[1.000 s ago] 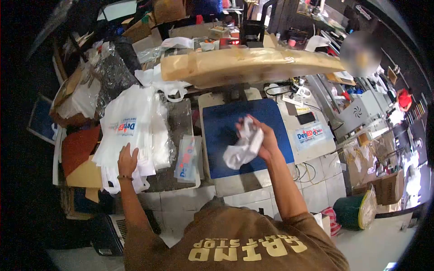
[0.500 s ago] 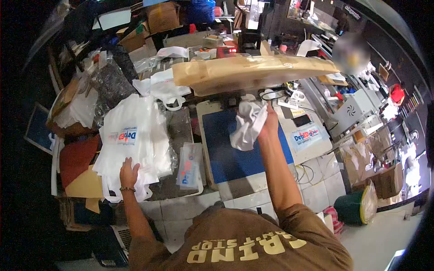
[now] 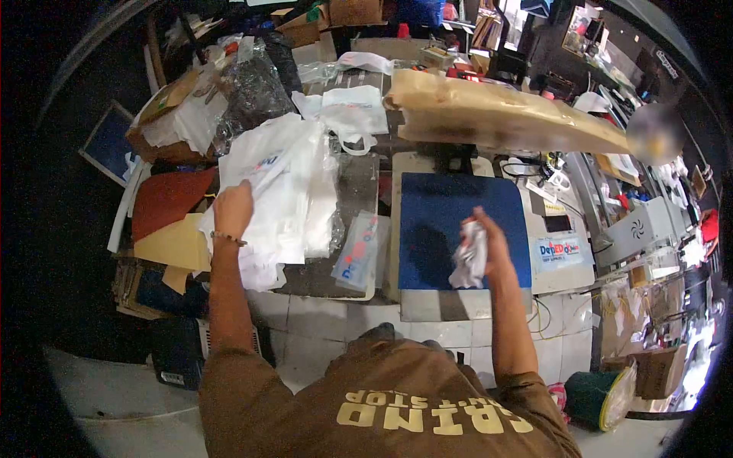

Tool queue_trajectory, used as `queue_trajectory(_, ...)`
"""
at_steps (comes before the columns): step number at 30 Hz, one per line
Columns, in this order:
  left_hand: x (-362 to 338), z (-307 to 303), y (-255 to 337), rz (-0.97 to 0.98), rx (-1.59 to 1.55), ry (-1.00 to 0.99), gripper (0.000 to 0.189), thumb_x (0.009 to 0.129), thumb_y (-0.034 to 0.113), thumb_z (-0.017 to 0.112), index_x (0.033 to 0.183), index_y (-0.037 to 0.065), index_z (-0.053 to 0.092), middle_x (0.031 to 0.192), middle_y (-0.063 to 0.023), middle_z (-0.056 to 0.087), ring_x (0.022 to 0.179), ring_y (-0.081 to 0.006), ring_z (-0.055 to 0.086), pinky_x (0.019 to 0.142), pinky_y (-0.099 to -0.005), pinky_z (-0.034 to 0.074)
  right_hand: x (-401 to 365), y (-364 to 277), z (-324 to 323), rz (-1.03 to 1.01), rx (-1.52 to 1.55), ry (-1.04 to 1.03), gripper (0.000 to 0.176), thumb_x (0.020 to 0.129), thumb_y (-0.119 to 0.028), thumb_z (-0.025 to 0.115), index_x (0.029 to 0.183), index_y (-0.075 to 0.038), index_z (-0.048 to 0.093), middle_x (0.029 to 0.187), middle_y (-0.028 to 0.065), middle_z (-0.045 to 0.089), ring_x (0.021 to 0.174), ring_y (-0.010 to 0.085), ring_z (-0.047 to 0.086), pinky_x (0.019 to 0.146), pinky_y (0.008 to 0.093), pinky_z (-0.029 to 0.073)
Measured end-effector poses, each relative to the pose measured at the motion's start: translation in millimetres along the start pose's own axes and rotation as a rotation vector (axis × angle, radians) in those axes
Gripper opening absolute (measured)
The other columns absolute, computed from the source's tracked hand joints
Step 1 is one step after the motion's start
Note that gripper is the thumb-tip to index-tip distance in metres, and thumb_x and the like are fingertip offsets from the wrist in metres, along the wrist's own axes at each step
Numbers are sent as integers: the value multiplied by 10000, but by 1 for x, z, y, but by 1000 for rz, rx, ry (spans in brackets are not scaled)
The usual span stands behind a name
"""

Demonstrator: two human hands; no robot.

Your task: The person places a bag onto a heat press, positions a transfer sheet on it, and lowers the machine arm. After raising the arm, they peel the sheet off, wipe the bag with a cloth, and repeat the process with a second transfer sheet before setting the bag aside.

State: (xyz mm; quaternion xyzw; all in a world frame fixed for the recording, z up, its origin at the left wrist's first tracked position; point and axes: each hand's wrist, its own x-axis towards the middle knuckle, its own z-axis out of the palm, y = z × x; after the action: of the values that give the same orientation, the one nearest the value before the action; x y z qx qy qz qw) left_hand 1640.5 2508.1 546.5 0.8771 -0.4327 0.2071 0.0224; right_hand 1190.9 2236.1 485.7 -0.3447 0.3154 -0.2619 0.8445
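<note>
My left hand (image 3: 234, 208) grips the upper layer of a pile of white printed bags (image 3: 286, 206), and that layer is creased and partly lifted. A bunched white cloth (image 3: 470, 256) is in my right hand (image 3: 492, 243), over the blue pad (image 3: 458, 200) of a flat press bed. Between pile and pad lies a clear printed sheet (image 3: 357, 250). Right of the pad, a similar printed sheet (image 3: 560, 252) rests below a dark phone (image 3: 558, 223).
A long tan paper-covered piece (image 3: 504, 114) spans the space behind the pad. More white bags (image 3: 351, 111) lie behind the pile. Brown and yellow sheets (image 3: 172, 240) are at the left. A green bin (image 3: 595, 397) stands on the floor at the right.
My left hand has moved up the pile and taken hold of the top bag, which now folds over. My right hand has come nearer with the cloth. The view has shifted.
</note>
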Motion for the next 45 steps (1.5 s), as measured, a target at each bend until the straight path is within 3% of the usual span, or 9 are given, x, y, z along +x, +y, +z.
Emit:
queue_trajectory(6,-43,-84,209,414,-257,-80,160,866,140,593,975,53,673,783,-164,708,717,-360,708,619,-469,560,-42,50,34,29,-365,-277,768,985,-642,486,1376,15,561,1228,150,693,654,70,619,468,215,522)
queue_trajectory(7,-59,-88,248,381,-313,-88,126,845,133,624,928,39,646,808,-170,711,733,-356,711,623,-464,558,-44,55,15,93,-241,-317,786,986,-655,480,1390,15,554,1224,101,695,826,108,626,648,265,513)
queue_trajectory(14,-154,-37,408,664,-868,-211,246,969,191,571,1085,-19,628,1063,-219,703,1030,-366,687,820,-498,549,-100,45,-108,97,-611,78,527,928,-576,646,975,-59,736,925,53,695,916,139,636,762,293,505)
queue_trajectory(18,-170,11,384,597,-1300,-415,345,986,191,590,1263,-13,596,1241,-191,671,1181,-355,626,991,-462,489,-113,48,-124,181,-724,161,575,916,-601,643,1010,-41,739,975,74,718,942,158,652,824,318,508)
queue_trajectory(22,-150,93,309,-53,-603,316,366,885,172,744,1192,-1,646,1103,-153,716,1008,-319,675,910,-416,509,-95,79,-168,40,-436,385,554,834,-435,796,1123,33,729,970,123,744,798,209,687,774,338,541)
queue_trajectory(25,-145,133,272,-494,-1180,-145,342,862,123,759,1148,-26,644,1057,-126,732,914,-244,683,845,-364,516,-116,60,-146,-3,-857,256,501,784,-348,851,1098,26,740,918,129,744,784,215,686,767,353,542)
queue_trajectory(37,-38,124,362,-218,-1126,-180,330,795,159,804,1054,-12,692,910,-160,748,862,-298,722,798,-396,552,-125,45,-207,-159,-594,506,282,772,-213,861,851,-14,677,741,62,695,578,127,615,548,270,488)
queue_trajectory(41,-27,53,370,162,-546,-174,619,767,366,836,1224,-14,663,1185,-239,687,1071,-418,663,929,-472,529,-122,48,-224,-256,-901,669,331,759,-268,868,812,-31,643,643,50,646,519,112,577,479,286,452)
queue_trajectory(45,-10,-127,364,654,-1056,-732,508,846,253,804,1270,17,653,1220,-126,678,1113,-239,644,945,-359,514,-120,52,-233,-187,-927,692,433,700,-392,876,842,-32,681,621,85,638,553,169,602,542,330,475)
